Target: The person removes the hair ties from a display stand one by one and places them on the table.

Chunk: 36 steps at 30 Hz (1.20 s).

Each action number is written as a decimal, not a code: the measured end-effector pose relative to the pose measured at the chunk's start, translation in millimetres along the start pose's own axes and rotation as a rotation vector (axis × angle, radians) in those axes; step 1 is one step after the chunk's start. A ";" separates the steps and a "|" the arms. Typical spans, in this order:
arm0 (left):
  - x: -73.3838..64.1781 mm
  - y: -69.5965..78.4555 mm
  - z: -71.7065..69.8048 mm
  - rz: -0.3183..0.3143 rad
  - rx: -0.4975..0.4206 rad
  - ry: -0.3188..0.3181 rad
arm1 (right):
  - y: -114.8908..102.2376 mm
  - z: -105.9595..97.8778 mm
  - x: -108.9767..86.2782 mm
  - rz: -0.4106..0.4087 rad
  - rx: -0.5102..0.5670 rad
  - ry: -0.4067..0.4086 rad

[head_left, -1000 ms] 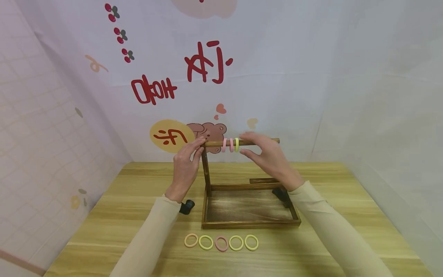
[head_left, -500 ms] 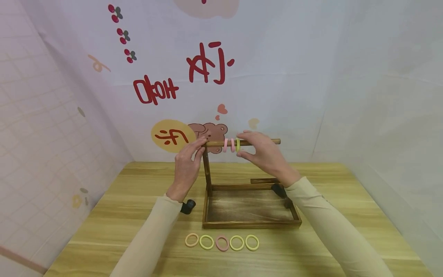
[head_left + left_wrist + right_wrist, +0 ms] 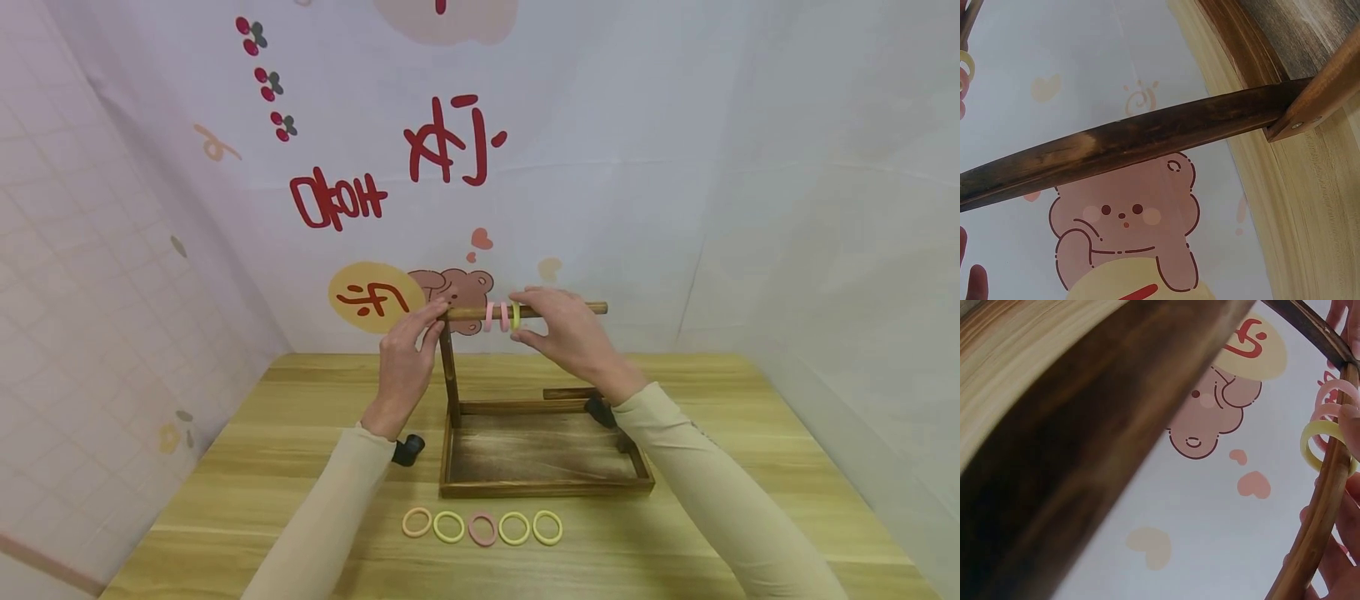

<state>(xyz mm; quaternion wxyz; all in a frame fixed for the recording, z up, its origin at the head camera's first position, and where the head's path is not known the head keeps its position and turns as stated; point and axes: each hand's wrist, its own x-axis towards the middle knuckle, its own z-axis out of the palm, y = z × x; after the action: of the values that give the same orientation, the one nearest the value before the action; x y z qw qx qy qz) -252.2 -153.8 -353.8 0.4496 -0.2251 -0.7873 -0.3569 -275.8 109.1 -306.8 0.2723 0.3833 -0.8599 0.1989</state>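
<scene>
A wooden stand has a shallow tray base (image 3: 540, 488), an upright post (image 3: 450, 379) on the left and a round bar (image 3: 467, 314) across the top. Two pink rings (image 3: 489, 317) hang on the bar, with a yellow ring (image 3: 516, 316) just right of them. My right hand (image 3: 573, 329) pinches the yellow ring between thumb and fingers; in the right wrist view the bar passes through this ring (image 3: 1308, 447). At the bar's left end, my left hand (image 3: 405, 354) holds the corner with fingers on top and thumb in front.
In front of the tray, several rings lie in a row on the wooden table (image 3: 262, 467): an orange ring (image 3: 417, 522), a pink ring (image 3: 482, 529) and yellow rings (image 3: 514, 528). A dark wooden strip (image 3: 570, 392) shows behind the tray. A printed cloth (image 3: 600, 192) hangs at the back.
My right hand has moved slightly left along the bar, its thumb and fingertips closing in on the yellow ring. The left hand stays at the bar's end.
</scene>
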 end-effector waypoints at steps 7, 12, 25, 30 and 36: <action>-0.2 0.5 -0.7 0.006 0.005 -0.002 | -0.1 1.9 -0.7 -0.002 -0.018 0.004; -0.7 0.5 1.3 0.008 0.003 -0.001 | 1.7 2.5 -2.4 -0.008 -0.022 0.022; -2.1 -0.2 -0.7 0.008 0.006 0.021 | 0.1 1.7 -1.1 -0.028 -0.008 0.057; -2.7 -1.5 -1.1 0.020 -0.003 0.012 | 0.4 3.0 -1.5 -0.029 -0.012 0.063; -1.1 -1.7 -1.4 0.025 -0.004 0.011 | -0.5 1.9 0.2 -0.030 -0.020 0.068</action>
<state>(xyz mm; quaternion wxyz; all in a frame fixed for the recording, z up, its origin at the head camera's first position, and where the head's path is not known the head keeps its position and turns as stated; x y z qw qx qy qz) -252.0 -156.0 -354.9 0.4578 -0.2338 -0.7814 -0.3539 -276.1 107.7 -308.1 0.3081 0.3865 -0.8462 0.1992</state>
